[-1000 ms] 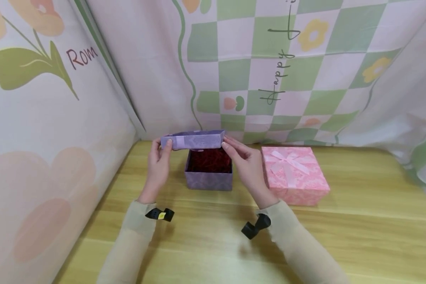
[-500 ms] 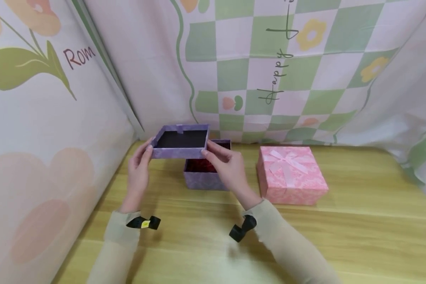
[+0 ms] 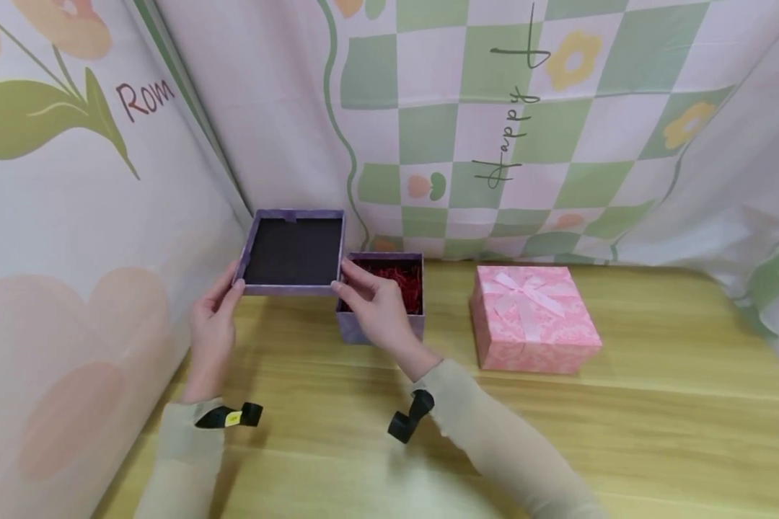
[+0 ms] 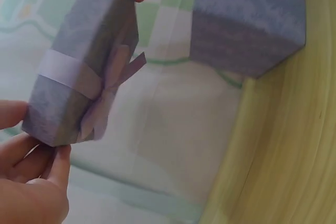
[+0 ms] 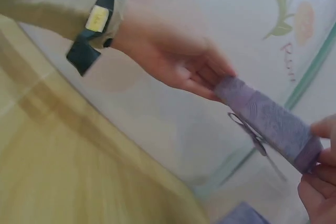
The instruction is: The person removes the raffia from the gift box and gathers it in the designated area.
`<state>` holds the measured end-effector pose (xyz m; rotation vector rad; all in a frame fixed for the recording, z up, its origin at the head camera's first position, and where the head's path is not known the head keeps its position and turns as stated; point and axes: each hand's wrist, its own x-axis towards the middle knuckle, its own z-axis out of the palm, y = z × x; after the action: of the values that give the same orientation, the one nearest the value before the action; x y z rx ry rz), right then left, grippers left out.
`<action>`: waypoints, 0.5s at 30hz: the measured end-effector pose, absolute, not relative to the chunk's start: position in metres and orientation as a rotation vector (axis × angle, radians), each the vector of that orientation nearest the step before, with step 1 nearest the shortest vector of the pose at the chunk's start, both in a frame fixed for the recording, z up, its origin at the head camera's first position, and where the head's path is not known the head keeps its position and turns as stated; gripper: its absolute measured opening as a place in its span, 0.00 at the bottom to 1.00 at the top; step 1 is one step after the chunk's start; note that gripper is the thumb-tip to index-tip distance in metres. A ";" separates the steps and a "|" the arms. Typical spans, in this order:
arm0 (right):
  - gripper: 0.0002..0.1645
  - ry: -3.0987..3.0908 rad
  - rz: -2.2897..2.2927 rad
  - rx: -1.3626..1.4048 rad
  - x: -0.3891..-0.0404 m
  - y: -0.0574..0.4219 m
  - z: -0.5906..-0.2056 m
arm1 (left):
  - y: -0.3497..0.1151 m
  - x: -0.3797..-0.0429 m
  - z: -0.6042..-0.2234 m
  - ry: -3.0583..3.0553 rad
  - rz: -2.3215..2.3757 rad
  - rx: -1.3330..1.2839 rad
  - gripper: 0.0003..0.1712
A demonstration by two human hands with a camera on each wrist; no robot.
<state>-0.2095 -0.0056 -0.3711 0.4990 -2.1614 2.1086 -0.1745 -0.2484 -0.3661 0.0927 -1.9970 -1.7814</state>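
Observation:
Both hands hold up a purple gift box lid (image 3: 292, 252), its black inside turned toward the head camera. The left hand (image 3: 213, 331) pinches the lid's near left corner, and the right hand (image 3: 379, 306) pinches the near right corner. A ribbon bow (image 4: 105, 95) hangs on the lid's outer face in the left wrist view. Behind the right hand stands the uncovered purple box (image 3: 415, 317) on the table, with red shredded paper (image 3: 402, 277) inside. Part of that box is hidden by the right hand.
A pink gift box (image 3: 535, 321) with a ribbon bow stands to the right on the wooden table (image 3: 558, 425). Printed curtains (image 3: 428, 137) hang behind the table, and a white printed cloth wall (image 3: 104, 252) rises along its left side.
Both hands have carried the lid left, away from above the purple box, and tipped its inside toward the head camera. More of the red shredded paper shows than half a second ago.

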 end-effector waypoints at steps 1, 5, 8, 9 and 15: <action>0.26 -2.167 2.112 0.508 -0.209 -0.010 -0.373 | -0.252 -0.174 -0.366 -1.994 -1.793 0.098 0.25; 0.28 -2.207 2.127 0.566 -0.206 -0.028 -0.380 | -0.262 -0.171 -0.366 -1.976 -1.804 0.169 0.24; 0.32 -2.264 2.161 0.677 -0.203 -0.037 -0.387 | -0.269 -0.170 -0.369 -1.968 -1.797 0.274 0.24; 0.33 -2.287 2.173 0.724 -0.202 -0.039 -0.389 | -0.271 -0.169 -0.371 -1.960 -1.799 0.309 0.24; 0.42 -2.467 2.154 0.925 -0.194 -0.047 -0.408 | -0.282 -0.171 -0.393 -1.946 -1.757 0.475 0.23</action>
<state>-0.1940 -0.0466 -0.4076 0.9252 -2.4667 2.1536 -0.1705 -0.2819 -0.3926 0.4753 -1.9462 -1.7565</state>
